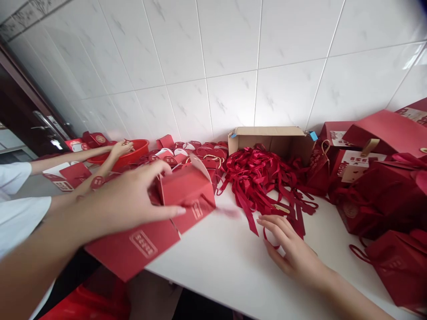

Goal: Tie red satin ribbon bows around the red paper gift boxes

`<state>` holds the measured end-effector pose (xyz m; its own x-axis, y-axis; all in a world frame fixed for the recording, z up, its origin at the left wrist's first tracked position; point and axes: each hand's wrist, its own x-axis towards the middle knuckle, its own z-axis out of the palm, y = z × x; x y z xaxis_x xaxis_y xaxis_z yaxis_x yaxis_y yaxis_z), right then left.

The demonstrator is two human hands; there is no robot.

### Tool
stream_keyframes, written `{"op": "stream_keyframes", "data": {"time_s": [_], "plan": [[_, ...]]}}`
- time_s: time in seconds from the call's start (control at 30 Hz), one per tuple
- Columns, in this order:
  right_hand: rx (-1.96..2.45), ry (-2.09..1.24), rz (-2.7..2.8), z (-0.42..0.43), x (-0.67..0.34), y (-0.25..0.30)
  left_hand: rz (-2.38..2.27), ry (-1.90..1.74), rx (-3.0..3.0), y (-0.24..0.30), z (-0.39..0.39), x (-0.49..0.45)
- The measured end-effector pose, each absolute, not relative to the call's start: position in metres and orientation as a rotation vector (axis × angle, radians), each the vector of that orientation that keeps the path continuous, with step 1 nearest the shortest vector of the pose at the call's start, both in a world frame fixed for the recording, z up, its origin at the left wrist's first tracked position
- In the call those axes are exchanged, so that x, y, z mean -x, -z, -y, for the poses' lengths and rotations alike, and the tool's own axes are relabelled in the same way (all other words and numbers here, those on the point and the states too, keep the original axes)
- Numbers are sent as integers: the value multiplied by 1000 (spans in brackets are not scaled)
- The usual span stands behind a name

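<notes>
My left hand [133, 195] is closed on a red gift box [187, 191], thumb along its near face and fingers behind its top. A blurred strip of ribbon sticks out from that box's right side. Below it, another red box [143, 246] with a gold-framed label sits at the table's front edge, partly under my forearm. My right hand [290, 249] is over the white table, its thumb and fingers apart at the near edge of a tangled heap of dark red ribbons [260, 178]. A thin ribbon loop shows between its fingertips; whether they touch it I cannot tell.
An open cardboard box [300, 149] lies behind the ribbons. Several finished-looking red boxes [396, 262] crowd the right side. At left, a co-worker's hands [120, 149] are by a red basin [142, 146]. Small red boxes [167, 141] line the tiled wall.
</notes>
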<state>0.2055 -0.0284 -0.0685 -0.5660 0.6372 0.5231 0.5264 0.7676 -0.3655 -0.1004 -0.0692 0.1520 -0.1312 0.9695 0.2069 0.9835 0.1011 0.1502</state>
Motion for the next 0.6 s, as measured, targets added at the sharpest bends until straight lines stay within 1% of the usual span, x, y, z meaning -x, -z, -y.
{"op": "stream_keyframes", "data": {"time_s": [0.07,0.13,0.23,0.3,0.43,0.53,0.6], "plan": [[865,-220,2299,29,-205,68,2356,211,2157,-121,69,97],[860,-216,2303,29,-205,68,2370,243,2089,-92,64,96],[865,-221,2301,30,-206,68,2180,464,1921,-57,66,99],[870,-234,2291,31,-206,67,2066,546,1929,-39,77,107],[863,-254,2267,32,-207,64,2077,707,1939,-8,104,132],[870,-264,2262,32,-208,64,2112,957,1838,12,108,152],[878,-272,2268,33,-208,64,2149,1054,1826,22,107,162]]}}
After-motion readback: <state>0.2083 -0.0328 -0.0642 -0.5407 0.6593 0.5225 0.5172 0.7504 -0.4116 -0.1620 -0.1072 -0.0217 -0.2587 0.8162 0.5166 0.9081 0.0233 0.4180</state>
